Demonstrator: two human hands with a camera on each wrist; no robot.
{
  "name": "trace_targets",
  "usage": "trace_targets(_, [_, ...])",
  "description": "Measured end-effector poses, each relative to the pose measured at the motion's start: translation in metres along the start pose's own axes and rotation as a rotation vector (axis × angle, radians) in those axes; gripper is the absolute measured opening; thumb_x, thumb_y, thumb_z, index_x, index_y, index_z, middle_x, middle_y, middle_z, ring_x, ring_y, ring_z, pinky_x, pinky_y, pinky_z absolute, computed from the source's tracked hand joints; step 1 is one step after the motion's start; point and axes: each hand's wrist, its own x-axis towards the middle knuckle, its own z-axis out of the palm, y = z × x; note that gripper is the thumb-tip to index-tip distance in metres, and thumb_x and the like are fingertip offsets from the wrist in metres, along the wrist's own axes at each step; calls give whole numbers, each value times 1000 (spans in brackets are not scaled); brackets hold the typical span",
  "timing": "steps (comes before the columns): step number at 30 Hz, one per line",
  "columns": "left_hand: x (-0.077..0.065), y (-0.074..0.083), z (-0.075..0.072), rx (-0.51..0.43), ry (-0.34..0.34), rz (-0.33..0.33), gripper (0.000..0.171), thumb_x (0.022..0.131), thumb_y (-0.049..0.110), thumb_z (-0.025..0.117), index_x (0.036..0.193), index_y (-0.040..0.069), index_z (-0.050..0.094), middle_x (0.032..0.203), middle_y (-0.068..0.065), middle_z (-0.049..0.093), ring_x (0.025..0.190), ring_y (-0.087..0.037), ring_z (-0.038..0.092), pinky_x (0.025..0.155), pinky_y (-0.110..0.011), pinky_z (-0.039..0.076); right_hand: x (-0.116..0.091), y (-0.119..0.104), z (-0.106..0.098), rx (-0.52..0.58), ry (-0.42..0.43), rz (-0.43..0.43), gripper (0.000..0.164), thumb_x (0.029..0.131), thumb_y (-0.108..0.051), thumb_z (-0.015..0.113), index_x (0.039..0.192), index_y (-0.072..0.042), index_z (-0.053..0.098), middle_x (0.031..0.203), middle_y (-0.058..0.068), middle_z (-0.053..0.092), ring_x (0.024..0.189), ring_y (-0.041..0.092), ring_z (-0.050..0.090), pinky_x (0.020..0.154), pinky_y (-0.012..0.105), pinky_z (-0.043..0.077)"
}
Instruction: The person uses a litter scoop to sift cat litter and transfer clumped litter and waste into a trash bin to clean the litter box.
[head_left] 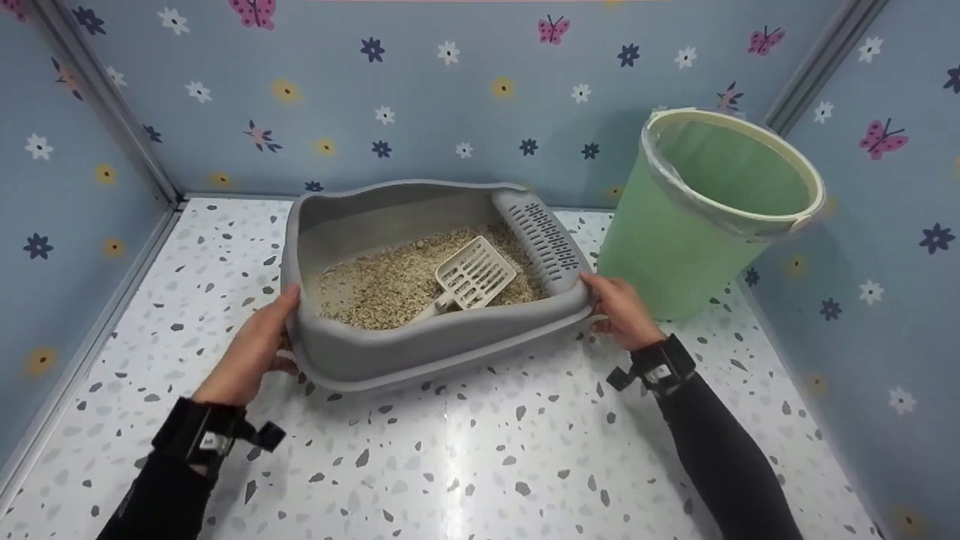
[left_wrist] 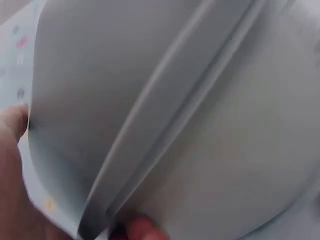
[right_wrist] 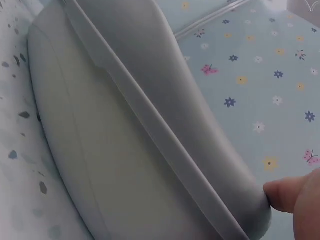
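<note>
A grey cat litter box (head_left: 427,349) is held between both hands in the head view, turned slightly at an angle. My left hand (head_left: 251,349) grips its left end, thumb on the upper rim and fingers beneath the lower edge. At the front right corner my right hand (head_left: 621,309) grips the box, with the thumb at the rim and fingers below. Inside lies grainy tan litter (head_left: 382,289), with bare floor showing at the left end. A slotted cream litter scoop (head_left: 477,276) rests on the litter. The box's underside (right_wrist: 110,150) shows in both wrist views.
Close to the box's right end stands a green bin (head_left: 652,255) with a cream rim and a clear liner. Blue flowered panels (head_left: 420,90) enclose the speckled white floor (head_left: 450,450) at the back and both sides.
</note>
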Motion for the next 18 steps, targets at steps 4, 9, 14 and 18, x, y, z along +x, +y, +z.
trace_targets(4, [-33, -1, 24, 2, 38, -41, 89, 113, 71, 40, 165, -1, 38, 124, -19, 55, 97, -26, 57, 68, -40, 61, 20, -5, 0, 42, 4, -44, 28, 111, -32, 68, 113, -5, 70, 90, 0, 64, 76, 12, 59, 63, 26, 57])
trace_targets(9, [-40, 3, 42, -69, 45, -12, 78, 115, 62, 46, 162, 0, 40, 134, -24, 55, 91, -25, 58, 57, -34, 56, 24, -5, -4, 121, -33, -32, 20, 111, -23, 68, 114, -3, 70, 91, 1, 65, 72, 12, 61, 61, 26, 60])
trace_targets(14, [-25, 2, 33, -67, 46, 5, 84, 114, 64, 48, 167, -1, 36, 148, -29, 54, 96, -26, 64, 57, -33, 57, 9, 1, -2, 125, -54, -20, 25, 112, -25, 66, 121, -2, 67, 92, 2, 66, 72, 13, 61, 58, 25, 56])
trace_targets(18, [-4, 1, 12, -42, 65, 6, 93, 112, 70, 46, 168, -4, 38, 152, -27, 50, 100, -24, 59, 65, -31, 57, -14, 8, 6, 108, -65, -4, 28, 114, -28, 64, 123, -2, 58, 92, 2, 65, 72, 13, 58, 55, 25, 53])
